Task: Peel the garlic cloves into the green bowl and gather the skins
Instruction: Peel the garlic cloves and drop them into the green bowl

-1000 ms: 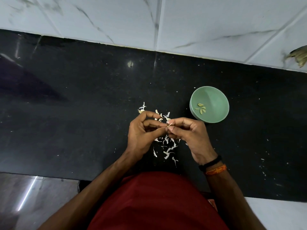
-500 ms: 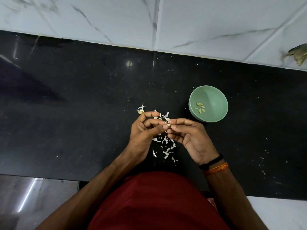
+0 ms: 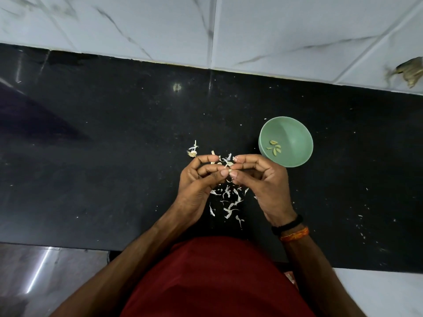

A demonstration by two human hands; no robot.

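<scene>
Left grip [image 3: 201,177] and right grip [image 3: 258,177] fingertip to fingertip, both pinching one garlic clove [image 3: 230,170] above scattered skins [image 3: 229,202] on the black bench [image 3: 114,156], green bowl [image 3: 295,156] with peeled cloves [image 3: 273,147] at two o'clock.

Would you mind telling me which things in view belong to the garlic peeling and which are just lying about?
Part of the job:
- garlic clove, pinched by left hand and right hand
- green bowl holding peeled cloves
- skins scattered on the counter
- root end

Just lying about:
- brownish object at the tiled wall
</scene>
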